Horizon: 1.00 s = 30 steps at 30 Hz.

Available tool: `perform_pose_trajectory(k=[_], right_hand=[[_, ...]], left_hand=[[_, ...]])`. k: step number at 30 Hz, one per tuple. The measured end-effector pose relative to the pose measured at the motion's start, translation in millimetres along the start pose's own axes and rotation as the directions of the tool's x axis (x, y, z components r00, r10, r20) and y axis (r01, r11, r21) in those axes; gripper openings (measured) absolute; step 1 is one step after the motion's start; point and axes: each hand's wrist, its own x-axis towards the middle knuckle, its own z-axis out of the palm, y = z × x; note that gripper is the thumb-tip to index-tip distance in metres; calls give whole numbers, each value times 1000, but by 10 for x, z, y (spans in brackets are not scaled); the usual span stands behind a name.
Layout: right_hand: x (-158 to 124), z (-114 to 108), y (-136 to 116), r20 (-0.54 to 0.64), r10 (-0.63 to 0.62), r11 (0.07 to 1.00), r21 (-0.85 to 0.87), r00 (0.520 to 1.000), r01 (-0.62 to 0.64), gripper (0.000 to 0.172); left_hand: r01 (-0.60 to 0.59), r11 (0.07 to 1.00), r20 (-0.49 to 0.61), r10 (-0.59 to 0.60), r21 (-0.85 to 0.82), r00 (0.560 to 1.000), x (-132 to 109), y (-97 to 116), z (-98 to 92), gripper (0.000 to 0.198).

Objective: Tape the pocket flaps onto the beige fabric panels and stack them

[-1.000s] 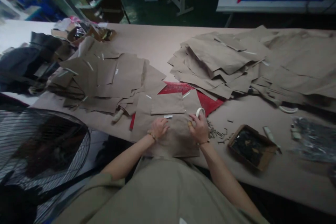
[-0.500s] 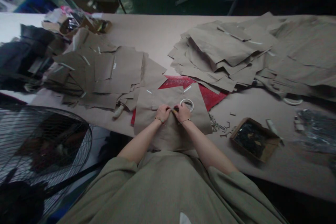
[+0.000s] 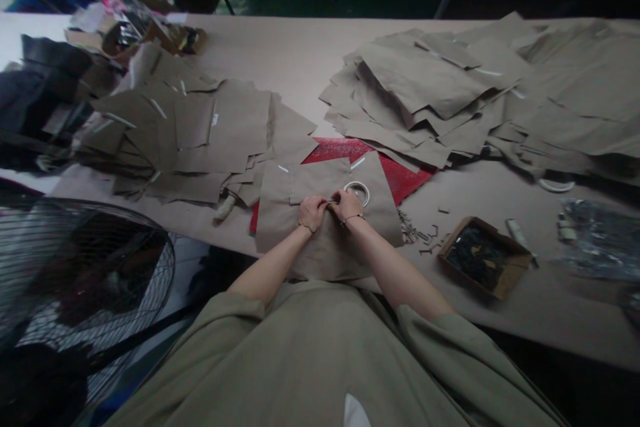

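Roughly creased kraft paper [image 3: 330, 250] lies flat, left hand [image 3: 313, 212] and right hand [image 3: 349, 205] pinching something small, unclear, tape roll [image 3: 357, 192] just beside.

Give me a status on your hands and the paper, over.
Left hand and right hand together on kraft paper sheet, grip unclear. Tape roll just beyond right hand. Red mat under sheet's far edge.

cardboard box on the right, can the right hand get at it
Probably yes: only a flat kraft paper sheet and small offcuts lie between the right hand and the cardboard box.
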Motion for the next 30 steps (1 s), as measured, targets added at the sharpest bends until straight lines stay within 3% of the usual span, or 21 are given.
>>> perform_pose_trajectory(k=[6, 11, 16, 19, 21, 26, 30], right_hand=[[47, 4, 19, 29, -1, 1000, 0, 1000, 1, 29], [45, -40, 74, 44, -58, 998, -13, 997, 58, 39], [128, -91, 138, 150, -139, 990, -4, 979, 141, 38], [159, -85, 129, 126, -120, 991, -50, 985, 127, 36], [167, -80, 106, 113, -88, 993, -68, 990, 96, 36], [185, -90, -31, 137, -13, 993, -113, 990, 28, 38], [9, -166, -63, 91, -53, 995, -83, 994, 61, 34]], left_hand=[[-177, 980, 38, 175, 85, 984, -59, -80, 15, 22], [-214, 957, 22, 214, 195, 977, -153, -80, 55, 21], [-281, 953, -4, 283, 111, 959, -234, -151, 16, 22], [-206, 978, -3, 206, 32, 978, -175, -225, -87, 30], [-131, 991, 62, 129, 35, 990, -80, -250, -168, 28], [-82, 993, 260, 57, 87, 964, 146, -203, -317, 17], [-47, 988, 269, 6, 145, 963, 143, -115, -337, 16]])
